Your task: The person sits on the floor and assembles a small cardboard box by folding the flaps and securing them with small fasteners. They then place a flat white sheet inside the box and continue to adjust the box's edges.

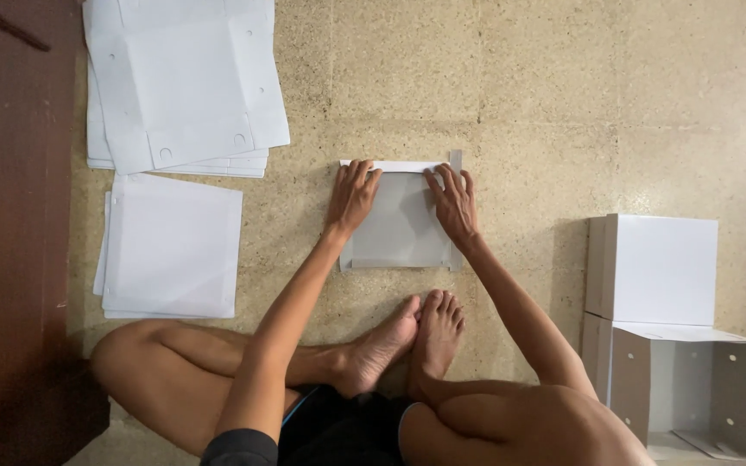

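A person sits cross-legged on a speckled stone floor [528, 103], both bare hands pressed down on a flat white cardboard box blank [401, 226] that lies on the floor just ahead of the bare feet [412, 332]. The left hand [352, 197] lies palm down on the blank's left part, fingers spread slightly and reaching to the folded strip along the far edge; it grasps nothing, only pressing flat on the card. The right hand [454, 204] mirrors it on the right part, fingers stretched out and a little apart, fingertips near the far right corner where a narrow flap stands up; it too is flat and open, closing around nothing. The side flaps of the blank appear raised a little along the left and right edges, while the middle panel lies flat between the two hands. To the left, well apart from the hands, a stack of unfolded white box blanks with small round holes [185, 82] lies by a dark red-brown surface [10, 216], and nearer the person's left knee sits a second pile of plain white sheets [171, 246]. To the right, a finished white box [660, 267] rests closed, and just beside it, nearer the person, another assembled box lies on its side with its open mouth showing [688, 393].
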